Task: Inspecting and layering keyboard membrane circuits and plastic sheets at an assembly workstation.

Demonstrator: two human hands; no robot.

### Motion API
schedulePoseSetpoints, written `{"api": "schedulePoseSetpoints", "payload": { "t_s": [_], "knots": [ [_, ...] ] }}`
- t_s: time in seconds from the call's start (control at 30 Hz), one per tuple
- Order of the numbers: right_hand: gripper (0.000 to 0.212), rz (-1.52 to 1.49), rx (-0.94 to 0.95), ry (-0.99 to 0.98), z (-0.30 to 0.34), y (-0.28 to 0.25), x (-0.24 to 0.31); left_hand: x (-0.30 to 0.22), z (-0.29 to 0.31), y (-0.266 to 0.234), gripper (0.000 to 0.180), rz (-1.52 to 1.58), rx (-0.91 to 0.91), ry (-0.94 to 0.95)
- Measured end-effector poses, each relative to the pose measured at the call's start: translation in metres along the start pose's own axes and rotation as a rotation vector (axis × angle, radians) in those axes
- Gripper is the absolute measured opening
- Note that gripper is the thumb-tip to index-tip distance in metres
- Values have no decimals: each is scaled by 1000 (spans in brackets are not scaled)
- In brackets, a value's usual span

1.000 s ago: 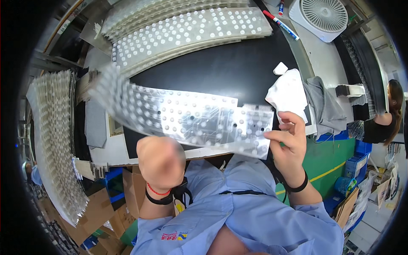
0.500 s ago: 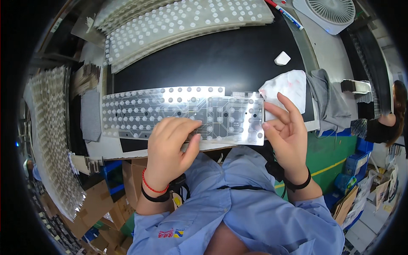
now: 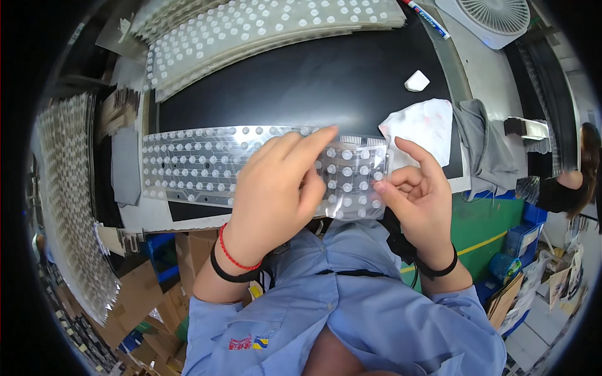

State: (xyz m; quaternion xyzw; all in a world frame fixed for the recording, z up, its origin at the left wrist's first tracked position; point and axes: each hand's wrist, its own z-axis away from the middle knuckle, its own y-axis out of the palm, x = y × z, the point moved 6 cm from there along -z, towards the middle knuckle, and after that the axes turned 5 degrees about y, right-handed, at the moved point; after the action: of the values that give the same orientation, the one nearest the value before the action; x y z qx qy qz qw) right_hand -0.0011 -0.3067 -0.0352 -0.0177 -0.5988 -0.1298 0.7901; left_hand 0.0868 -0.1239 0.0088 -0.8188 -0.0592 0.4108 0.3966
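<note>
Shifted rightward, the half-open left grip (image 3: 276,182) crosses the dotted sheet (image 3: 188,160), lengthwise along the tabletop's (image 3: 351,81) near edge, right grip (image 3: 419,193) pinching its end.

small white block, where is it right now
In the head view, the small white block lies on the right side of the black mat, just beyond the white cloth.

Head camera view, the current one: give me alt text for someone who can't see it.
A person's left hand spreads over a clear, dotted sheet on a black work surface, while the right hand touches the sheet's right edge. Similar sheets are stacked beyond, with a small white block at right.
</note>
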Motion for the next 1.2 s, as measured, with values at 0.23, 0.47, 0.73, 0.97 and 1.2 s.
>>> {"api": "schedulePoseSetpoints", "payload": {
  "t_s": [0.23,0.47,0.73,0.97,1.2],
  "knots": [
    [65,-14,23,-33,-1,0,2,17,9,14,26,327,106,-253],
    [50,1222,-317,-413,-12,-49,43,24,18,2,19,397,-13,-205],
    [42,1335,-434,-251,-30,-88,84,31,31,3,20,458,22,-198],
    [36,1394,110,-815,-94,-32,104,39,36,-1,17,559,35,-229],
    [27,1491,205,-710,-106,-26,102,38,36,0,18,655,36,-227]
  ]
}}
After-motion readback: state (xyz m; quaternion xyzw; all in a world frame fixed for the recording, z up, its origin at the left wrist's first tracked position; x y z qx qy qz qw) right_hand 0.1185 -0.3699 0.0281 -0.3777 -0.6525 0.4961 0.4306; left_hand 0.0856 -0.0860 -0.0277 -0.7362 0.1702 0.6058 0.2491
